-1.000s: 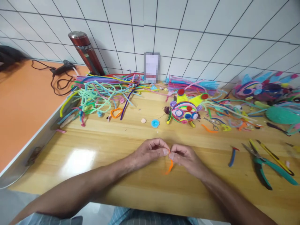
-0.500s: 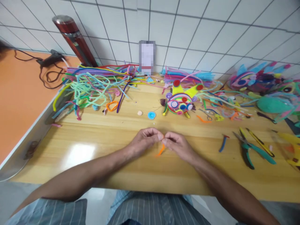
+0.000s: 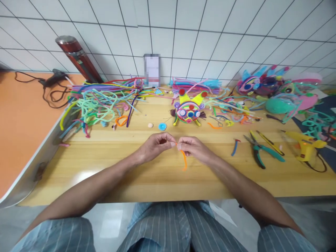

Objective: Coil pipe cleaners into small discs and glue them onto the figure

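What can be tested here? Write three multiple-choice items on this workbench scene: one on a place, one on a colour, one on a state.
1. Where do the green-handled pliers lie?
A. right of the hands
B. on the orange surface
C. against the tiled wall

2. What colour is the pipe cleaner held between the hands?
A. purple
B. orange
C. white

3. How is that pipe cleaner held?
A. lying loose on the table
B. gripped by one hand only
C. pinched by both the left hand and the right hand, its tail hanging down

Key: 1 A, they lie on the wooden table to the right; 2 B, it is bright orange; 3 C, both hands' fingertips meet on it.
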The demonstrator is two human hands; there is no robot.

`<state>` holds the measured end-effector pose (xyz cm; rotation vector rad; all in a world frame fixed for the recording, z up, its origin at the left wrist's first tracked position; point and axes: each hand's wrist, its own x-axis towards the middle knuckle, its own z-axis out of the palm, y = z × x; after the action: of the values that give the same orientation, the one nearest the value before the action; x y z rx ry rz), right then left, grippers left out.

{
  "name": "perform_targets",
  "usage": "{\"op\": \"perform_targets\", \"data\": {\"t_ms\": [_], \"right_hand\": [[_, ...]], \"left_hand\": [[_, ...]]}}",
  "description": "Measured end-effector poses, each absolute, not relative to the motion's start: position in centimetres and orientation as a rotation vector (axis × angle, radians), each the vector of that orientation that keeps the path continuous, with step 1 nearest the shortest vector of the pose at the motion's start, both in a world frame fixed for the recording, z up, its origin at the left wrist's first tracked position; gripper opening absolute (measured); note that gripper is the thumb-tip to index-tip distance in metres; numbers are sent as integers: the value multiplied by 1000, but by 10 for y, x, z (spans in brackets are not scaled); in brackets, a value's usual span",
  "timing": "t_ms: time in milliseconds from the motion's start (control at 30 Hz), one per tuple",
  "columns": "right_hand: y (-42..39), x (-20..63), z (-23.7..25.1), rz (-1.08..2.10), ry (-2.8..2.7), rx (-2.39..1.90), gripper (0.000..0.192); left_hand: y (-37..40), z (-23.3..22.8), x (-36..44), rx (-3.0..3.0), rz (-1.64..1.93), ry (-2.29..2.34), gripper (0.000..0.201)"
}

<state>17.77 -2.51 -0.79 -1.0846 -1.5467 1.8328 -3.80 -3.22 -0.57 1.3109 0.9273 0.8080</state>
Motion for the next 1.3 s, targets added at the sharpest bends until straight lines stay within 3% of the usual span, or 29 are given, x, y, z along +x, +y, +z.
{"op": "perform_targets", "data": {"t_ms": [333,667,933,1300], "right_hand": [[-15,172,-13,1726,-1368,-1123,41],[-11,178,-12,1819,-1440,-1168,40],[-16,166,-17,1764,-1416,-1172,43],[-9,178,-9,1858,-1468,-1184,37]], "left_hand": [[-34,-13,-1,789,1005,911,46],[-16,-14,-25,1264,910,926,40],[-32,-29,-8,707,992,931,47],[-16,-17,-27,1184,876,919,42]]}}
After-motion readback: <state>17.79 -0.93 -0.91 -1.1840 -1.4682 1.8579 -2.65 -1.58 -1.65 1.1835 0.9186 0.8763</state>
